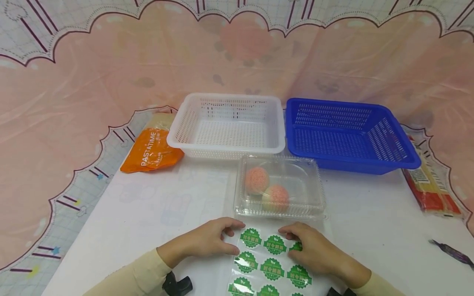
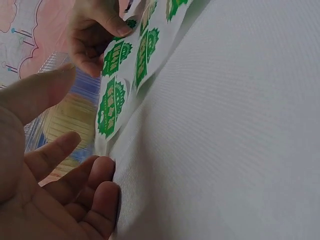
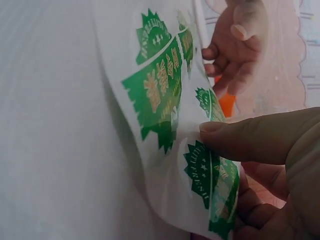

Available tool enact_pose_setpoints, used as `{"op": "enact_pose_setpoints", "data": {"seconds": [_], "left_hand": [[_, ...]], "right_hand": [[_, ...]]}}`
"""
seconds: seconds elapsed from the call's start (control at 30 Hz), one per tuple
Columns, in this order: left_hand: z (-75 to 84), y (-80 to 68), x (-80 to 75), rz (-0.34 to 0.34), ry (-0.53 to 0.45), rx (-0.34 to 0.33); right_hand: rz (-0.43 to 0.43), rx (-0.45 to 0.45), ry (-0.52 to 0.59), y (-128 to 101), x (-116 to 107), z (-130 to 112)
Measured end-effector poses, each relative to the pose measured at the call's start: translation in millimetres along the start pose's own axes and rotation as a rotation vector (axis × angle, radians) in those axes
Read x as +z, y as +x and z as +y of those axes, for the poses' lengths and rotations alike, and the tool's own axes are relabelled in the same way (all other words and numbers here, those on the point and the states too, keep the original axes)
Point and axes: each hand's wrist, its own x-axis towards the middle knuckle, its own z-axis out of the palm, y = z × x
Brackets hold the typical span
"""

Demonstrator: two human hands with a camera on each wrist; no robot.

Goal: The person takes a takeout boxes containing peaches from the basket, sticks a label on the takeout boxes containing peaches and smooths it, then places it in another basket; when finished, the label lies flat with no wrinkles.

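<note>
A sheet of round green stickers [image 1: 272, 267] lies on the table in front of me. My right hand [image 1: 314, 250] pinches its right edge, the thumb [image 3: 235, 142] on top of a green sticker and the fingers curled behind the edge. At the opposite edge is my left hand [image 1: 211, 242], fingers spread and relaxed, thumb tip right at the sheet's border. In the left wrist view nothing sits between the left thumb and fingers. Just beyond the sheet stands a clear plastic clamshell box [image 1: 301, 185] holding two round pink-topped buns [image 1: 257, 181].
Behind the box are a white basket [image 1: 226, 152] and a blue basket [image 1: 355, 164]. An orange package [image 1: 153, 152] leans at the left. On the right lie a red and yellow packet [image 1: 433, 189] and a slim dark pen-like tool [image 1: 453, 253].
</note>
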Motion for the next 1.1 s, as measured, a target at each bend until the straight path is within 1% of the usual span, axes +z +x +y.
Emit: {"op": "enact_pose_setpoints", "data": {"seconds": [0.23, 0.4, 0.53, 0.67, 0.77, 0.97, 1.1], "left_hand": [[-0.6, 0.9, -0.4, 0.004, -0.006, 0.022], [-3.4, 2.5, 0.3, 0.006, -0.019, 0.033], [-3.5, 2.9, 1.8, -0.004, -0.082, 0.045], [-1.5, 1.9, 3.1, -0.021, -0.170, 0.039], [-0.2, 1.1, 3.6, -0.026, -0.204, 0.037], [2.6, 0.3, 3.2, -0.009, -0.176, 0.064], [4.1, -0.2, 2.4, -0.013, -0.190, 0.071]], "right_hand": [[0.022, -0.041, 0.023, 1.4, -1.1, 0.3], [0.036, -0.062, 0.014, 3.2, -1.0, 0.2], [0.048, -0.074, 0.006, 2.9, -1.1, 0.0], [0.049, -0.088, 0.007, 2.2, -0.8, 0.7], [0.047, -0.106, 0.013, 2.0, -1.1, 0.5], [0.031, -0.147, 0.028, 1.1, -2.7, -1.6], [0.014, -0.153, 0.032, 0.2, -4.0, -3.0]]}}
